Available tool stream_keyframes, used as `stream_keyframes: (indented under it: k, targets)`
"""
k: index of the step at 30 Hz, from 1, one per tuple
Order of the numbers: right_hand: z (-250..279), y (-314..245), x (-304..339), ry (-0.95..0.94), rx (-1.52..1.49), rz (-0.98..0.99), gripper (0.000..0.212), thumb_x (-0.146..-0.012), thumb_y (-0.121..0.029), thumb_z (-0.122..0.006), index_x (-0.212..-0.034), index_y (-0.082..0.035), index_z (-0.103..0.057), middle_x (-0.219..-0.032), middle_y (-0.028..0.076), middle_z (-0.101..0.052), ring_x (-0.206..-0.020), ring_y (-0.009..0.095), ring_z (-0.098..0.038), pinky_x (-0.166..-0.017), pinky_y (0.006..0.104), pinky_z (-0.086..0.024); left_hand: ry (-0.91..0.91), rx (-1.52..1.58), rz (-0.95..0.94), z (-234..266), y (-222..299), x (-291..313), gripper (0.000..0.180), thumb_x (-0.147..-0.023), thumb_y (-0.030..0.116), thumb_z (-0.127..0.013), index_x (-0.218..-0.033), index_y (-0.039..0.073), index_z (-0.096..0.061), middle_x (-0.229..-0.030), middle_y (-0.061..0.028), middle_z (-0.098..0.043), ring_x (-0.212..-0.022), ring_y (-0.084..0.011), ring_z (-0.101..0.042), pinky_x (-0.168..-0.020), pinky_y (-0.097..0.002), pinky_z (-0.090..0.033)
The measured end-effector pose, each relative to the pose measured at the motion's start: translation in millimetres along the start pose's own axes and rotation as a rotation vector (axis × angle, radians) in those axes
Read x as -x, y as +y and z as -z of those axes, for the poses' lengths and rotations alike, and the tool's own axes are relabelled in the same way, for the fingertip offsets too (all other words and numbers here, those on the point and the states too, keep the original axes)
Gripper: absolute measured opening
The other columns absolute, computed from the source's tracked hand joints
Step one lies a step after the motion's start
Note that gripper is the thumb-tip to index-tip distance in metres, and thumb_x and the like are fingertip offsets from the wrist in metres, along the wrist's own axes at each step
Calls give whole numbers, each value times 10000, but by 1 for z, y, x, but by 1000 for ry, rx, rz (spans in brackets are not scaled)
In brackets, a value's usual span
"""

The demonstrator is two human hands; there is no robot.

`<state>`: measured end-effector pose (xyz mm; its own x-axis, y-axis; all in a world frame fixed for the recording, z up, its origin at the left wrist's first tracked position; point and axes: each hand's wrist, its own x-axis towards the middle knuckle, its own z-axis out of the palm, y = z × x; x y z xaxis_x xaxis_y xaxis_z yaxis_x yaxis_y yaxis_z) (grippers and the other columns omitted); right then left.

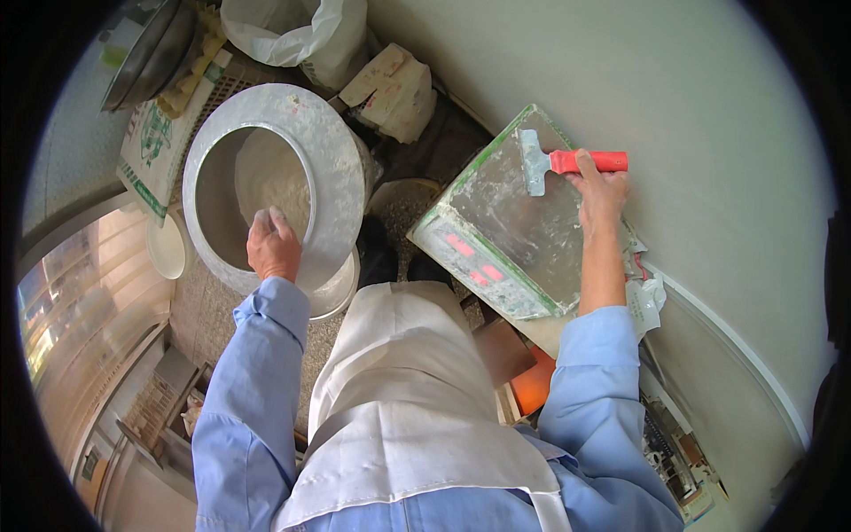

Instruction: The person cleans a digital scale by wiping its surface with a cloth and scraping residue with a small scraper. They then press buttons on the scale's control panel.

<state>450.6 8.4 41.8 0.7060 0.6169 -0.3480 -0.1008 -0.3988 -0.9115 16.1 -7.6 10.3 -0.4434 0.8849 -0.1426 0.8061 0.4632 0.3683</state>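
My right hand (600, 191) is wrapped around the red handle of a scraper (537, 163). Its flat, whitish blade is over the flour-dusted metal top of a digital scale (523, 222). The scale has red lit figures on its front panel. To the left stands a large round metal drum (337, 160) with a wide collar and a circular opening. Pale powder (266, 182), like flour, shows inside. My left hand (273, 244) is at the near edge of that opening, its whitened fingers bunched together. What they hold, if anything, is hidden.
A white bucket (335, 288) sits below the drum's near side. Behind are a white plastic bag (301, 35), a crumpled pale package (390, 93) and a printed sack (168, 146). A pale wall (709, 115) runs along the right, and an orange object (534, 383) lies below the scale.
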Motion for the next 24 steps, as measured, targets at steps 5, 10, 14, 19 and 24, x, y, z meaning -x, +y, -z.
stream_keyframes:
  k: [5,10,14,19,24]
  targets:
    - [2,4,11,-83,-19,-16,367,-786,-47,-705,-997,43,-420,-900,151,-595,-763,206,-641,-642,352,-590,-7,-10,11,0,1,0,287,-914,329,-487,-854,63,-574,-828,-150,-628,-813,-362,-595,-711,-437,-457]
    - [0,8,24,-190,-15,-40,355,-788,-49,-706,-999,37,-434,-906,141,-597,-760,201,-640,-648,351,-583,-9,-1,23,1,2,0,292,-913,333,-489,-850,63,-579,-837,-152,-632,-818,-362,-597,-712,-435,-459]
    - [-1,9,31,-291,6,-44,396,-784,-46,-704,-1029,42,-405,-915,147,-595,-766,193,-639,-635,341,-585,-6,-12,22,1,2,-1,296,-912,338,-494,-851,62,-584,-841,-153,-635,-819,-362,-600,-709,-432,-460]
    - [-1,6,24,-265,13,-23,407,-785,-52,-706,-1035,49,-402,-921,149,-596,-779,191,-637,-636,341,-583,-7,5,50,1,2,0,296,-910,342,-502,-854,64,-590,-840,-149,-640,-818,-361,-606,-711,-429,-464]
    - [-2,5,25,-308,106,-46,414,-782,-57,-709,-1043,46,-404,-927,147,-598,-790,191,-638,-640,339,-582,-5,0,57,1,4,0,289,-908,342,-509,-863,71,-599,-839,-143,-644,-818,-357,-608,-714,-425,-467]
